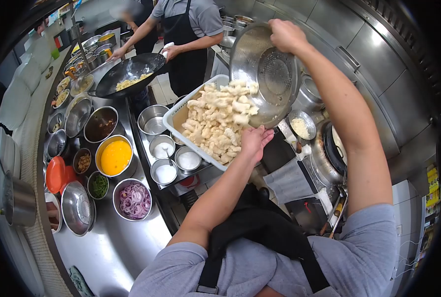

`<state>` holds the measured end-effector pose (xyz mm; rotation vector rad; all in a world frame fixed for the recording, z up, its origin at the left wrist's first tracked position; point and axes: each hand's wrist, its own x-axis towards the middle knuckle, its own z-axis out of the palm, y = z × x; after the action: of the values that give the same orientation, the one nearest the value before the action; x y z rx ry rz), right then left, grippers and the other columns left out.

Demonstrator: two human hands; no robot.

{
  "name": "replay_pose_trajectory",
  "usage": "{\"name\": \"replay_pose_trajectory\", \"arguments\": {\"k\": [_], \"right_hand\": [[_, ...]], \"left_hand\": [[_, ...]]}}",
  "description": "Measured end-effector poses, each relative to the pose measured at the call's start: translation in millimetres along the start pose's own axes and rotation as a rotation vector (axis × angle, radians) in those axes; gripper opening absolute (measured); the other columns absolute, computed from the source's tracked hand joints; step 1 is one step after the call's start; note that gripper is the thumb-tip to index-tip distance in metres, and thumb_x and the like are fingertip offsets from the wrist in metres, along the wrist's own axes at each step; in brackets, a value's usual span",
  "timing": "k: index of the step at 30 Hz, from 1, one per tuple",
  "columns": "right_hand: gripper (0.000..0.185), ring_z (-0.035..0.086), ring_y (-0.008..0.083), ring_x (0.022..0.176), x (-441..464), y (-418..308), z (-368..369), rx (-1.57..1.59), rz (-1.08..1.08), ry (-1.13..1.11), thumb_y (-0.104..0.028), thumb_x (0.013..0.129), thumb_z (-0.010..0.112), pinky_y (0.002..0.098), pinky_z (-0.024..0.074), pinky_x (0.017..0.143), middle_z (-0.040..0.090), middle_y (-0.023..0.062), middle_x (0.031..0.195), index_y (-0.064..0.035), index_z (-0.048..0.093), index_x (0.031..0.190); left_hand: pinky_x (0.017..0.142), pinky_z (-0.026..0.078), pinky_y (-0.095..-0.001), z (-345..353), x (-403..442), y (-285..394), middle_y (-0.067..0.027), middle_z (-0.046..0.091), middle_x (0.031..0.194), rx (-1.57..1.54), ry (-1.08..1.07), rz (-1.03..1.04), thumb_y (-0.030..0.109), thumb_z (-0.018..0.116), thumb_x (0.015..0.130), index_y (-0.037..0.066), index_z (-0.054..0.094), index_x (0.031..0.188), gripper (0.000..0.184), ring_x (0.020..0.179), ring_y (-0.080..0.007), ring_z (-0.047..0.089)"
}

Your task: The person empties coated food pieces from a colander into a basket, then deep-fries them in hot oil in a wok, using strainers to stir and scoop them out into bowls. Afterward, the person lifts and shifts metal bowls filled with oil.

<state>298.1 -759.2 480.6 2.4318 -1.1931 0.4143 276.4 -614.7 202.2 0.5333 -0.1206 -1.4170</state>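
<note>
Decanting pale food pieces from a colander into a tub. The right hand (285,35) was closed over the upper rim of the metal colander (275,69), its fingers curled round the edge and pressed together. The left hand (255,143) lay at the colander's lower rim, just beside the tub (170,125), its fingers extended and slightly parted; whether they bore on the colander, the tub or both could not be told. The colander was round, silvery and wet-looking, with a perforated base. It was tipped steeply above the tub's right-hand part, its mouth facing left and toward the viewer; the apparent long axis of its foreshortened rim ran nearly upright in view. The food pieces (215,121) were cream-coloured, knobbly and irregular; they heaped the tub, while others, blurred, spilled from the colander's lower left edge. The tub was light-coloured and rectangular, its long side running from upper left to lower right. Metal pots (152,120) stood to its left. Beyond, a co-worker held a dark wok (131,74) containing yellowish food.
</note>
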Motion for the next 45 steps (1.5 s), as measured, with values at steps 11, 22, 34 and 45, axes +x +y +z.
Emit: {"name": "replay_pose_trajectory", "arguments": {"k": [11, 22, 34, 45], "right_hand": [[0.025, 0.061, 0.0408, 0.097, -0.3, 61.3, -15.5, 0.142, -0.092, 0.178, -0.005, 0.077, 0.051, 0.0482, 0.0497, 0.081, 0.065, 0.0223, 0.1, -0.0024, 0.061, 0.099], [0.026, 0.062, 0.0309, 0.082, -51.9, 374.2, 178.1, 0.822, 0.594, 0.096, -0.015, 0.078, 0.057, 0.0426, 0.0478, 0.068, 0.063, 0.0204, 0.089, 0.0043, 0.058, 0.096], [0.022, 0.056, 0.0242, 0.062, -188.9, 323.4, 464.3, 1.573, 1.668, 0.323, -0.004, 0.086, 0.053, 0.0356, 0.048, 0.046, 0.056, 0.0171, 0.085, 0.0009, 0.046, 0.106], [0.023, 0.06, 0.0162, 0.067, -216.5, 302.4, 457.2, 1.429, 1.182, 0.209, -0.022, 0.093, 0.054, 0.0282, 0.0525, 0.056, 0.057, 0.0098, 0.086, -0.006, 0.049, 0.109]], "left_hand": [[0.066, 0.055, -0.0296, 37.8, 45.0, -20.0, -0.0083, 0.059, 0.084, 0.087, -0.024, 0.13, 0.01, 0.054, 0.092, 0.0, 0.051, 0.097, 0.011, 0.075, -0.0187, 0.064], [0.069, 0.053, -0.035, 100.4, 129.5, -22.9, -0.0084, 0.058, 0.093, 0.34, 0.002, 0.27, 0.001, 0.055, 0.087, 0.002, 0.031, 0.129, 0.049, 0.082, -0.0211, 0.063], [0.074, 0.053, -0.0334, 63.2, 62.1, -17.6, -0.0094, 0.06, 0.102, 0.852, -0.02, 0.184, 0.008, 0.057, 0.089, 0.003, 0.048, 0.124, 0.036, 0.091, -0.0224, 0.063], [0.071, 0.048, -0.0252, -113.2, -69.0, 104.5, -0.0058, 0.058, 0.091, 1.345, 0.965, 0.682, 0.004, 0.05, 0.09, -0.001, 0.051, 0.121, 0.031, 0.081, -0.0101, 0.056]]}}
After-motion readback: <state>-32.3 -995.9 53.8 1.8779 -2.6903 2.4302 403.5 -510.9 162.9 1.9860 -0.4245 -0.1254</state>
